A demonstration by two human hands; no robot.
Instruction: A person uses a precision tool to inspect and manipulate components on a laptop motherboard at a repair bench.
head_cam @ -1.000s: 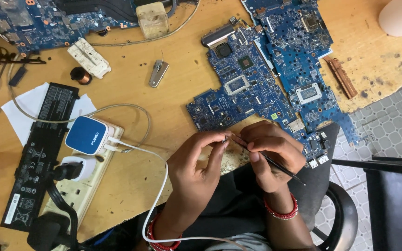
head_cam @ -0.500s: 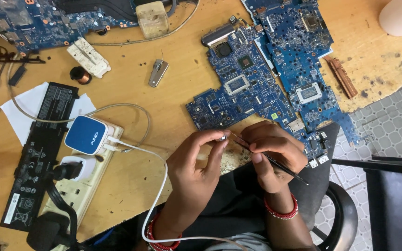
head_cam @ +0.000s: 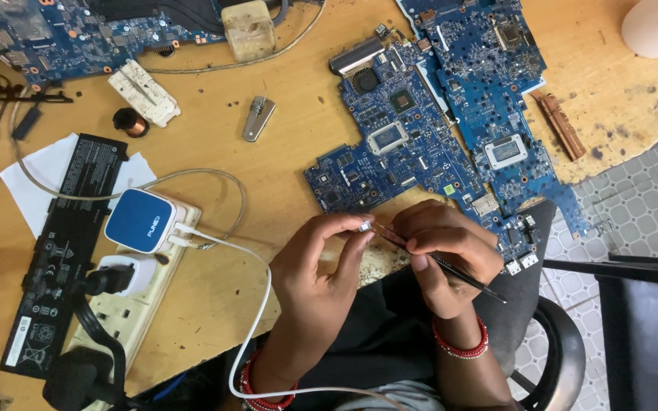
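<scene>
Left hand (head_cam: 321, 266): thumb and forefinger pinch a small silvery component (head_cam: 364, 225) just above the table edge. Right hand (head_cam: 442, 251): fingers pressed together around thin black tweezers (head_cam: 451, 270), tips meeting the component. Just beyond lies a blue circuit board (head_cam: 390, 152) on the wooden table (head_cam: 298, 99); further left, a blue-and-white charger (head_cam: 140, 221) sits on a power strip (head_cam: 142, 304).

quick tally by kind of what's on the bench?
Blue circuit boards: 3
Black battery pack: 1
Power strip: 1
Blue-and-white charger: 1
Copper coil: 1
Total: 7
</scene>
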